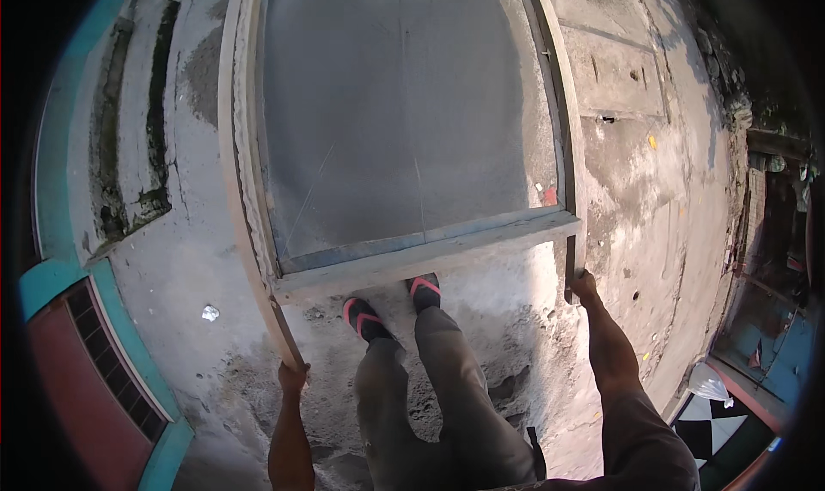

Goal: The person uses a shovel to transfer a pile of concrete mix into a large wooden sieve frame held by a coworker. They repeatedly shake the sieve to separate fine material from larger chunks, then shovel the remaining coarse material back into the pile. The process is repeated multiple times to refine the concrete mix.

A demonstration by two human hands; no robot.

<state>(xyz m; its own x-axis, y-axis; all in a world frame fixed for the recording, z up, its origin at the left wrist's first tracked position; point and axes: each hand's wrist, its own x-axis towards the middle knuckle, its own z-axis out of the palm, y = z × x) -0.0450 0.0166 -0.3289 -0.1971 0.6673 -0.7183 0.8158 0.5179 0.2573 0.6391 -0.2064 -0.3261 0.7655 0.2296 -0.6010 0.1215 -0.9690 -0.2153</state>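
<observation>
Item: 1 wooden frame (430, 252), lying ahead of the feet (368, 319), fitted with 1 grey panel (395, 121); its far end ran past the upper edge of view; whether it was raised or resting could not be told

Handling, as judged: an equal hold on its 2 handles suited the piece best, with matched effort at each side, the near bar level and no twist put into the corners; the toes, close under that bar, called for care, and a stance set farther back would have given them room

Left hand: 1, (293, 377) wrapped round the end of the left handle (280, 326), fingers curled in on the wood; forearm bare, rising almost straight from the lower edge

Right hand: 1, (586, 287) closed about the end of the right handle (579, 249), higher in view than its fellow; arm reaching forward and outward, bare beyond a dark sleeve (640, 431); thumb placement too small to tell on either hand

Surroundings: pale pavement (193, 272), 1 white scrap (210, 313) to the left, 1 whitish bag (707, 382) at lower right
</observation>
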